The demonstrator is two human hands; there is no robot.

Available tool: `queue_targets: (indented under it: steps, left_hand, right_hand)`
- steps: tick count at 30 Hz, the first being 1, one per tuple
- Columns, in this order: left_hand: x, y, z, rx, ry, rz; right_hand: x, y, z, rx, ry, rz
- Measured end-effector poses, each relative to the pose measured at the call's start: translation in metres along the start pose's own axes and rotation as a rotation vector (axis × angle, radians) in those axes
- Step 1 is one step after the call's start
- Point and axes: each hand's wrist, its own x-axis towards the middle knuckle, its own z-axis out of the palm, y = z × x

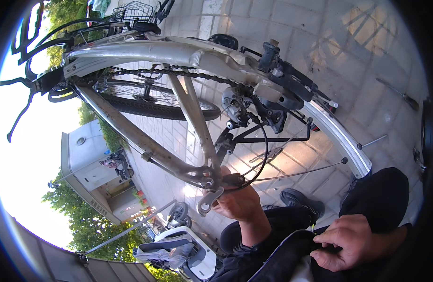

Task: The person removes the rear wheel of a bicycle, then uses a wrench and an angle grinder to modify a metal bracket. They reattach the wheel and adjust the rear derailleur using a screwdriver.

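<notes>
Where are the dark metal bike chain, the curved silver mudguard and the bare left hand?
Dark metal bike chain [193,74], head view: links midway along.
Curved silver mudguard [338,133], head view: middle of its shiny strip.
Bare left hand [240,203], head view: middle of the hand.

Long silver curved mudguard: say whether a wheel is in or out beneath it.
Out. Between the long silver curved mudguard and the thin metal stay, grey brick paving shows, with no wheel there.

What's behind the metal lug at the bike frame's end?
The left hand is behind the lug, its wrist in view. The metal covers some of the fingers, so their grip can't be seen.
</notes>
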Motion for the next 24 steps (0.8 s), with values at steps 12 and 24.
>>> queue_targets:
  steps: [12,24]
  left_hand:
    - [0.001,0.000,0.009,0.003,0.004,-0.029]
    - [0.004,0.002,-0.001,0.007,-0.009,-0.032]
  right_hand:
    - [-0.006,0.009,-0.010,0.035,0.040,-0.024]
    - [-0.010,0.012,-0.011,0.060,0.001,-0.013]
